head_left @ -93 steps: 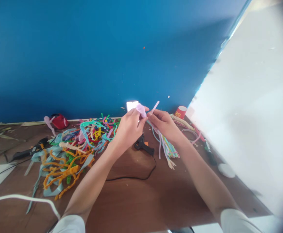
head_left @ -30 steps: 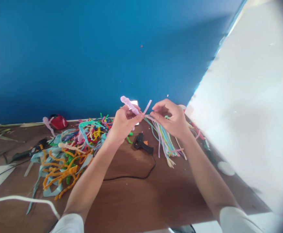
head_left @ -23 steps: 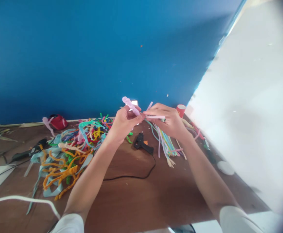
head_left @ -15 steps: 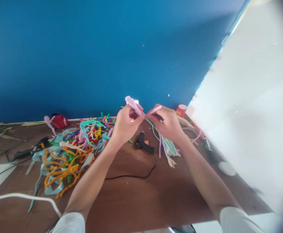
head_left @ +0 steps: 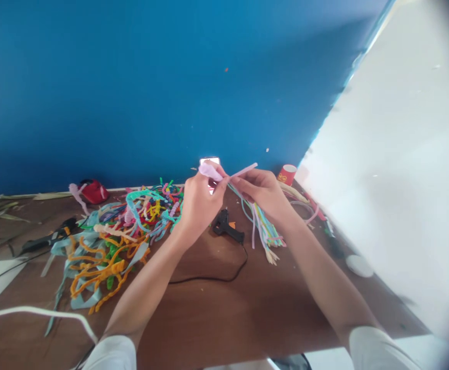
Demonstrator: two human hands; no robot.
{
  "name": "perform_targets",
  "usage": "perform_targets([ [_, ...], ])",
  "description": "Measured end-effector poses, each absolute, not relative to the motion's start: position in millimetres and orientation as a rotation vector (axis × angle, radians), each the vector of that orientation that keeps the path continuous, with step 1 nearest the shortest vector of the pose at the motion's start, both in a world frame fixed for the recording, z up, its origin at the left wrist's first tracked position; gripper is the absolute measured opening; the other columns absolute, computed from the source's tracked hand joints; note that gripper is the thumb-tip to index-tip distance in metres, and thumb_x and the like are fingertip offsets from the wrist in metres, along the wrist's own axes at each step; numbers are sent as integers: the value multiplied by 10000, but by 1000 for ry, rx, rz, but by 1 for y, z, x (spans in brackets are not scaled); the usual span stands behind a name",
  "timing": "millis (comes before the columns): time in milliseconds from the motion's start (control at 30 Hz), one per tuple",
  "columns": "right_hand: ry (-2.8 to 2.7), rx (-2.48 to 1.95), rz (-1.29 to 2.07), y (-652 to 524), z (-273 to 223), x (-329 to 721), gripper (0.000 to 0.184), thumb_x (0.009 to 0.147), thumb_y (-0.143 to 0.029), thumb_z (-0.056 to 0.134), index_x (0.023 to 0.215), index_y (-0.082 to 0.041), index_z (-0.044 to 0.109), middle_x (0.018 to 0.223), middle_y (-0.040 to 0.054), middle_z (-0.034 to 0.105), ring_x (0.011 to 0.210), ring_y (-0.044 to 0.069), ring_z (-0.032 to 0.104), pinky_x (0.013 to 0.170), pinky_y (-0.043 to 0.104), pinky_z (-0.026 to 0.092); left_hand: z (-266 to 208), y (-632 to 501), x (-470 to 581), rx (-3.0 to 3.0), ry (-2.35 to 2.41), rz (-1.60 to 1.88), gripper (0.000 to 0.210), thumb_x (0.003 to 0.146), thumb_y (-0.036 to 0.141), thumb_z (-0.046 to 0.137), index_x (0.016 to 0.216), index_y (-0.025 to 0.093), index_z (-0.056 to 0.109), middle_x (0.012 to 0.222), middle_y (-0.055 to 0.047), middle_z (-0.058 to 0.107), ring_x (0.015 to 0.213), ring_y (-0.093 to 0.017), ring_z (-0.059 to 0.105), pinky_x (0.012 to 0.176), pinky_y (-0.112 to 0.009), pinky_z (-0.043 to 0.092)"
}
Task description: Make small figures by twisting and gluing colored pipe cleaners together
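Note:
A pale lilac pipe cleaner is pinched between both hands above the table. Its thicker, wound part sits in my left hand, closed with thumb and fingertips on it. My right hand is closed too, gripping the thin straight length close to the left fingertips; the free end sticks out up and to the right. Behind my left hand a phone with a lit screen is partly hidden. Under the hands lies a black glue gun. A bundle of pastel pipe cleaners lies below my right hand.
A tangled heap of colourful pipe cleaners covers the left of the table. Another black glue gun lies farther left. A red paper cup stands at the back right, near a white disc. A white cable crosses the lower left.
My left hand has turned, so the wound lilac part now tilts lower and points more to the left. The free end in my right hand has risen slightly.

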State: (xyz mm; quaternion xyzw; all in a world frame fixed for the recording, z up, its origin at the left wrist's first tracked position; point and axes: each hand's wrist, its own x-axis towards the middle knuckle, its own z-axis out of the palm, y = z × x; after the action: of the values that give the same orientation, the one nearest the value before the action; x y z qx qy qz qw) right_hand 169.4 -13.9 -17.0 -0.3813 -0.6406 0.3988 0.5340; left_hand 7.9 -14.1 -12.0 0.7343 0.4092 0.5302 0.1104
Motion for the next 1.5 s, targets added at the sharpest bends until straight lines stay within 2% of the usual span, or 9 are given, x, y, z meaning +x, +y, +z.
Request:
perform_targets([
  [100, -1597, -964, 594, -10, -19, 174, 156, 869, -322, 668, 925, -177, 652, 691, -22, 591, 575, 97, 491, 538, 256, 362, -6, -11, 3, 1813, 1095, 1481, 136, 815, 219, 679, 857, 183, 555, 737, 4, 645, 596, -106, 587, 521, -222, 440],
  [233, -1749, -905, -82, -7, -22, 184, 340, 891, -259, 649, 1223, -246, 573, 915, 20, 655, 710, 137, 593, 655, 288, 452, -4, -8, 0, 1533, 1006, 1331, 196, 765, 213, 707, 863, 182, 540, 677, 12, 621, 510, -83, 526, 369, -182, 301],
  [433, -2069, -787, -594, -7, -22, 191, 137, 960, -200, 558, 1037, -258, 655, 905, 35, 674, 827, 158, 600, 673, 276, 426, -5, -7, 0, 1507, 964, 1261, 232, 739, 244, 742, 869, 170, 564, 662, 23, 590, 514, -79, 517, 367, -178, 296],
  [600, -2066, -780, -400, -5, -23, 188, 110, 944, -198, 582, 876, -217, 667, 823, 31, 623, 766, 156, 545, 674, 298, 393, -5, -8, -2, 1843, 911, 1291, 147, 803, 233, 691, 857, 164, 573, 739, 2, 626, 616, -99, 573, 544, -218, 438],
  [867, -1471, -770, 856, -12, -21, 168, 375, 824, -431, 730, 598, -191, 551, 585, -38, 432, 534, 95, 353, 517, 280, 256, -12, -14, -3, 2978, 849, 1572, 108, 937, 129, 498, 906, 205, 567, 826, -25, 693, 764, -164, 575, 725, -320, 402],
  [1000, -1216, -796, 1283, -14, -22, 162, 438, 740, -475, 790, 565, -198, 499, 513, -72, 310, 478, 76, 238, 482, 274, 189, -14, -14, -2, 2986, 857, 1562, 100, 942, 153, 498, 923, 210, 578, 859, -40, 704, 799, -172, 594, 751, -321, 417],
  [1233, -1494, -928, 806, -22, -17, 163, 330, 852, -466, 683, 682, -184, 662, 585, -26, 503, 542, 100, 369, 528, 274, 275, -6, -10, 2, 1955, 952, 1447, 86, 835, 229, 632, 818, 186, 560, 766, -8, 620, 619, -101, 549, 545, -231, 431],
  [1433, -1890, -898, 28, -22, -15, 180, 256, 917, -312, 622, 1159, -252, 680, 856, 20, 646, 695, 141, 546, 647, 285, 390, -2, -9, 0, 1532, 918, 1332, 149, 744, 171, 677, 790, 191, 536, 628, 47, 508, 466, -57, 406, 368, -189, 273],
  [1500, -1966, -865, -23, -18, -17, 183, 218, 929, -292, 605, 1129, -269, 690, 940, 34, 662, 767, 154, 587, 664, 286, 402, -3, -9, 0, 1580, 911, 1301, 139, 751, 174, 677, 789, 186, 543, 634, 47, 506, 472, -55, 410, 381, -189, 291],
])
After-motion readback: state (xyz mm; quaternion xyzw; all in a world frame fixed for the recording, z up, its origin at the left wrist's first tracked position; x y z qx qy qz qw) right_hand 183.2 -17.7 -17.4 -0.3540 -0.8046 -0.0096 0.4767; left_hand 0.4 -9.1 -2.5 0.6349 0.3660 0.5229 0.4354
